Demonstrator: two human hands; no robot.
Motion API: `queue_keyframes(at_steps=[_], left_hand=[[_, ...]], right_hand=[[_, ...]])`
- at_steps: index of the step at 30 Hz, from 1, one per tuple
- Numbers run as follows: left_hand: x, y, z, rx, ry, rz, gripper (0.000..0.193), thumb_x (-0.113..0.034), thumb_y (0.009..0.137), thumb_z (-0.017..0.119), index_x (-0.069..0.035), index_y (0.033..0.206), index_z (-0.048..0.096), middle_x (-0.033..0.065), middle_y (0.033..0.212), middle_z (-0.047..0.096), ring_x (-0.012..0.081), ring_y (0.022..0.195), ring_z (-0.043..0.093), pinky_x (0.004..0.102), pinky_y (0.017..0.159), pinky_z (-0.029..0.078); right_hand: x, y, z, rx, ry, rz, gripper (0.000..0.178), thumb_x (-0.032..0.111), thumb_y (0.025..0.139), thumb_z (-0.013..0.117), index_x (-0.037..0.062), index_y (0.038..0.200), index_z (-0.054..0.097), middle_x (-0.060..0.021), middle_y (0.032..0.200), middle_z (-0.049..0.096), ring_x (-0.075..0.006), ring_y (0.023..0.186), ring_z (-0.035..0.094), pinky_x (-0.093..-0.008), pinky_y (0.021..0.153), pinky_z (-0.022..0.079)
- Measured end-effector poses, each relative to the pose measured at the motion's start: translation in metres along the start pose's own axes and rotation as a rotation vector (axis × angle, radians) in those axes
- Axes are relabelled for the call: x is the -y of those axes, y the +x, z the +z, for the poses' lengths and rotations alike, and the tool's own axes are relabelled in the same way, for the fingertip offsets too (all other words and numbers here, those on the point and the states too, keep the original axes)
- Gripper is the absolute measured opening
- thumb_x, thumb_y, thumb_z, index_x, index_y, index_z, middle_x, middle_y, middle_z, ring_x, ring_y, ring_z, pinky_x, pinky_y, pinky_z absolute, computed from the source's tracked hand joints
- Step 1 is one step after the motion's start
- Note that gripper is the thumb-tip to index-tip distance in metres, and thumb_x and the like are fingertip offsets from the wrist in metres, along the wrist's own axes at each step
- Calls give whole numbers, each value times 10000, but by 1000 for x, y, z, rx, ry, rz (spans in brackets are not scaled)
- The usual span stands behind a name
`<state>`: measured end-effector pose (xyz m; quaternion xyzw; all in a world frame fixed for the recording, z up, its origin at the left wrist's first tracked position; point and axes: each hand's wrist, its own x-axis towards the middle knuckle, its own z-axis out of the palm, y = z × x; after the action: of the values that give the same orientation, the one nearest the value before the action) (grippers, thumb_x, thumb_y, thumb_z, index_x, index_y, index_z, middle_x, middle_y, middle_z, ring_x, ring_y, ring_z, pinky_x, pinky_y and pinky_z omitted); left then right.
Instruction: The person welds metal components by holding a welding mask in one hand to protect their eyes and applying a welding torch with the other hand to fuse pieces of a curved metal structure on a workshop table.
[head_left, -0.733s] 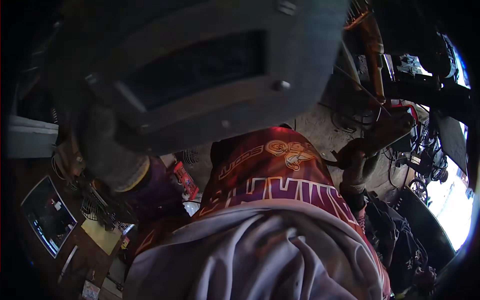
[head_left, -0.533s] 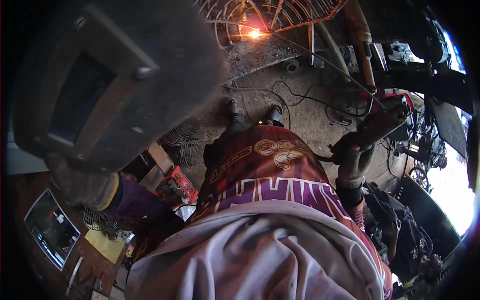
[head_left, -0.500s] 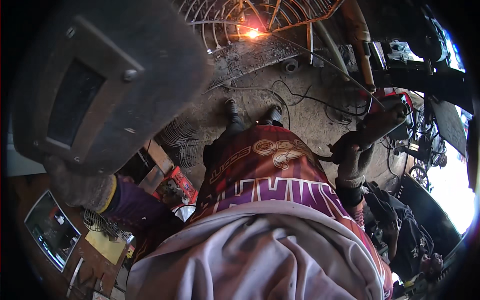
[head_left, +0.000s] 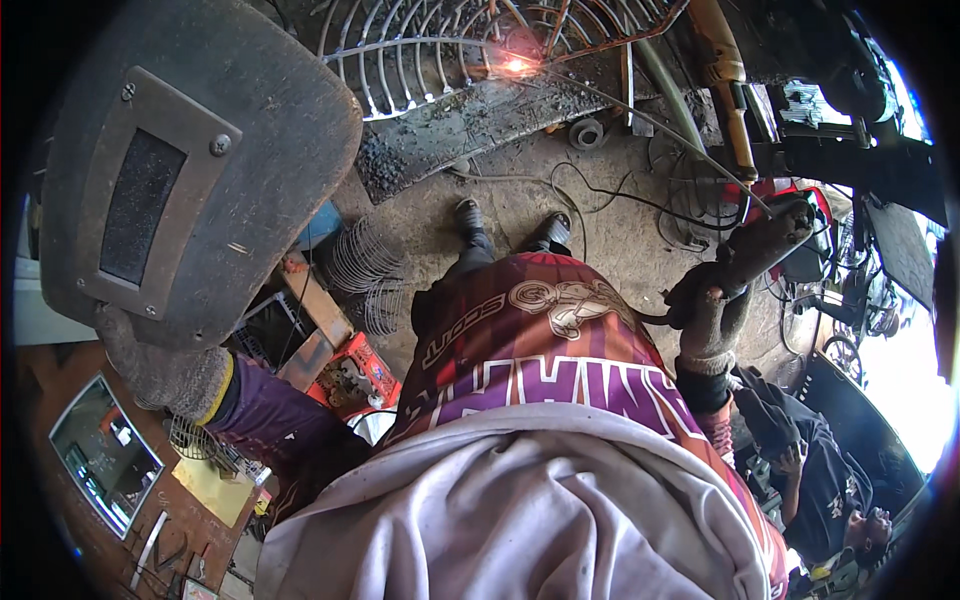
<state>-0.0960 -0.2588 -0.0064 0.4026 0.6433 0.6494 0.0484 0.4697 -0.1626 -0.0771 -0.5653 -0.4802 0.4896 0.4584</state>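
My left hand [head_left: 170,372], in a grey knit glove with a yellow cuff, grips the lower edge of a dark hand-held welding shield [head_left: 270,150] with a rectangular window. My gloved right hand [head_left: 714,328] is closed around a dark welding electrode holder [head_left: 762,246]. From the holder a long thin welding electrode [head_left: 655,122] reaches up and left to a grille of curved metal rods [head_left: 400,60]. At the electrode's far end is a glowing orange spot [head_left: 516,66] on the metal. Part of the grille is cut off by the top of the picture.
Beneath the grille lies a dark, debris-covered plate [head_left: 440,145]. A cable [head_left: 620,195] winds over the floor by my feet. Wire rings [head_left: 362,270] and a red crate [head_left: 372,368] stand left. Another person [head_left: 815,460] is at the lower right, near a red case [head_left: 815,215].
The welding shield has moved left, away from the grille, uncovering more of it and the plate. The bright flare has shrunk to a small glow. My right hand has hardly moved.
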Motion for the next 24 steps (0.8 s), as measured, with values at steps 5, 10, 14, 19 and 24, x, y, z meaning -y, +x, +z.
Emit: queue_keyframes(at_steps=[5,10,14,19,24], left_hand=[[-11,-2,13,-65,-118,-104,431,-223,999,450,84,1302,452,258,1289,512,301,1125,555,404,994,447],[-33,0,35,-122,-95,-213,546,-279,945,525,74,1344,403,278,1335,462,315,1175,528,453,1013,440],[-36,-1,40,-10,-463,-407,513,-268,983,474,11,1399,364,223,1387,431,316,1226,468,472,1045,365],[-39,-4,40,-61,-407,-436,538,-281,978,485,10,1409,346,218,1398,421,324,1241,452,490,1052,347],[-41,-18,26,49,-502,-430,515,-245,969,503,23,1388,368,233,1379,435,338,1217,481,511,1046,358]], right_hand=[[-2,-5,5,22,8,36,833,548,821,673,-29,1323,344,-64,788,585,-114,560,569,-214,432,408],[2,-8,19,57,-10,52,877,576,800,681,-32,1330,336,-57,791,588,-105,558,564,-210,435,405],[1,-8,24,85,1,95,872,554,793,701,-33,1335,351,-50,790,589,-109,559,568,-212,439,409],[-3,-3,26,81,25,114,845,528,791,715,-42,1317,380,-54,790,593,-115,567,578,-215,447,421],[-15,11,19,95,61,61,840,494,813,711,-68,1320,348,-71,806,595,-124,588,585,-222,469,441]])
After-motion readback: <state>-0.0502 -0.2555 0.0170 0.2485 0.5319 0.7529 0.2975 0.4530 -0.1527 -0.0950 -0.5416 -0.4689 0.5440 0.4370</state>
